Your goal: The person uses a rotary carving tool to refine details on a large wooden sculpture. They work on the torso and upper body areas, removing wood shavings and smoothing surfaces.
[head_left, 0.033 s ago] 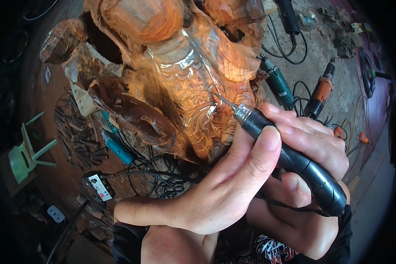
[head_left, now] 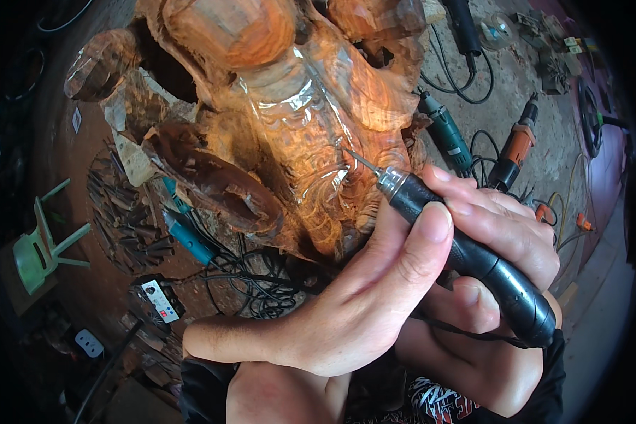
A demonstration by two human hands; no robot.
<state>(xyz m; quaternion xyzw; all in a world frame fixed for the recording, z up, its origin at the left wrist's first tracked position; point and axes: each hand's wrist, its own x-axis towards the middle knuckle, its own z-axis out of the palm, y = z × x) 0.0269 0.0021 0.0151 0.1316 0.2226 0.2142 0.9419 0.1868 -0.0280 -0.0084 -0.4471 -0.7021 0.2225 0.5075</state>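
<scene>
A black-handled rotary carving tool (head_left: pixel 484 258) slants across the picture, its thin bit pointing up and left. My right hand (head_left: pixel 512 222) wraps round the handle, fingers over its upper side and thumb below. My left hand (head_left: pixel 374 304) is closed at the front of the handle, thumb pressed on it; its other fingers are partly hidden behind the tool and against the carving. The bit's tip meets the glossy, grooved surface of a large orange-brown wood carving (head_left: pixel 290 134). Carved folds and ripples surround that spot.
Green power tools (head_left: pixel 445 131) and an orange-and-black one (head_left: pixel 517 152) lie on the floor at right with cords. At left are a teal tool (head_left: pixel 191 240), a pile of dark pieces (head_left: pixel 131 219), a control box (head_left: pixel 160 300) and a pale green stool (head_left: pixel 35 258). Tangled cables (head_left: pixel 268 283) lie below the carving.
</scene>
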